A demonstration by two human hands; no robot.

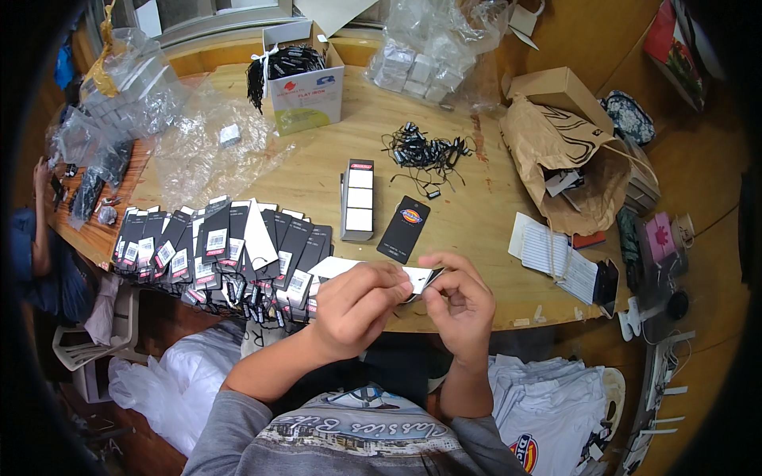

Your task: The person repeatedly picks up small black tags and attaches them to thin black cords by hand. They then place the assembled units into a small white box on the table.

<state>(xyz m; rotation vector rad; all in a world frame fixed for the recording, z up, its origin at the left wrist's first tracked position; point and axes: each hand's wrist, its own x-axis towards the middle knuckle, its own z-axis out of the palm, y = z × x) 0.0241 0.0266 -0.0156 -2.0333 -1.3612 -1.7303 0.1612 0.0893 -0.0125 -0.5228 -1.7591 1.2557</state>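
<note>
A grey lettered shirt (357,440); above it, left hand (357,305) and right hand (459,305) pinch a white tag (417,277) over the table (468,222) edge. Beyond: barcoded black tags (216,230), a logo tag (405,232), a printed box (309,101), a window (210,24).

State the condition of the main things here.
Left bare hand: pinching a small white card
Right bare hand: at that card's edge
White-and-green cardboard box: open, filled with black cords
Brown paper bag: open
Black cord heap: tangled
Black rectangular hang tag: lying flat
Black-and-white card tags: overlapping
</note>
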